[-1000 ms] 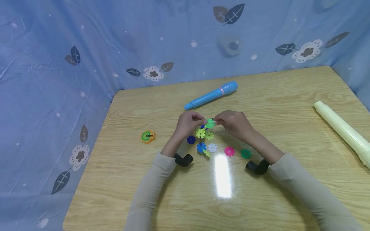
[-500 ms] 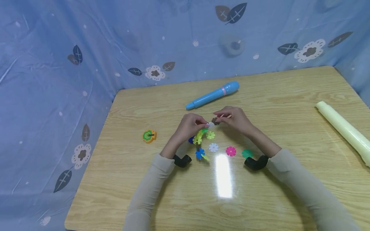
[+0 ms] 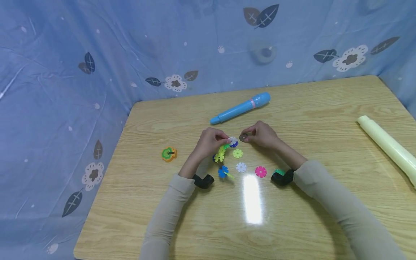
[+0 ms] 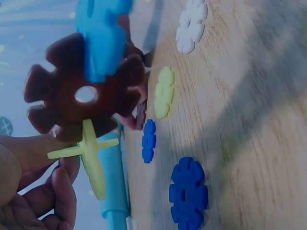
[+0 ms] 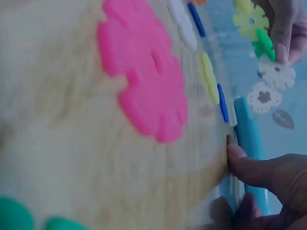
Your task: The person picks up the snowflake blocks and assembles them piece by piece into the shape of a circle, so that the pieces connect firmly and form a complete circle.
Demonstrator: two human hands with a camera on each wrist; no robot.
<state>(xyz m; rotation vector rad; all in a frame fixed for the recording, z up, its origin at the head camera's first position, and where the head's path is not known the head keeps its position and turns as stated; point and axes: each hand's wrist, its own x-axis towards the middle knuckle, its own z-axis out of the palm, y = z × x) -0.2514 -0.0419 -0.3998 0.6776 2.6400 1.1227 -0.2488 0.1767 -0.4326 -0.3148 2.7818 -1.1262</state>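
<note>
My left hand point(image 3: 209, 142) pinches the white end disc point(image 5: 278, 74) of a chain of slotted flower-shaped plastic discs. Down the chain come a green disc point(image 5: 263, 45), yellow discs point(image 3: 219, 157), a brown disc point(image 4: 62, 105) and a blue disc point(image 3: 222, 171). The chain hangs in the air over the table. To its right, my right hand point(image 3: 263, 135) pinches a loose brown disc point(image 3: 242, 137) between thumb and fingers, close to the tabletop; the disc shows almost edge-on in the right wrist view. Behind the white disc lies a dark blue disc point(image 3: 234, 145).
Loose yellow point(image 3: 237, 153), white point(image 3: 241, 167) and pink point(image 3: 260, 171) discs lie on the wooden table point(image 3: 292, 224). A green disc point(image 5: 14, 215) sits near my right wrist. Further out are a blue tube point(image 3: 240, 108), a cream tube point(image 3: 386, 141) and a tree-shaped piece point(image 3: 169, 154).
The chain has tilted, its blue end swinging toward me and left, and the white disc came into sight. My right hand has drawn away from the chain and closed its fingers on the loose brown disc.
</note>
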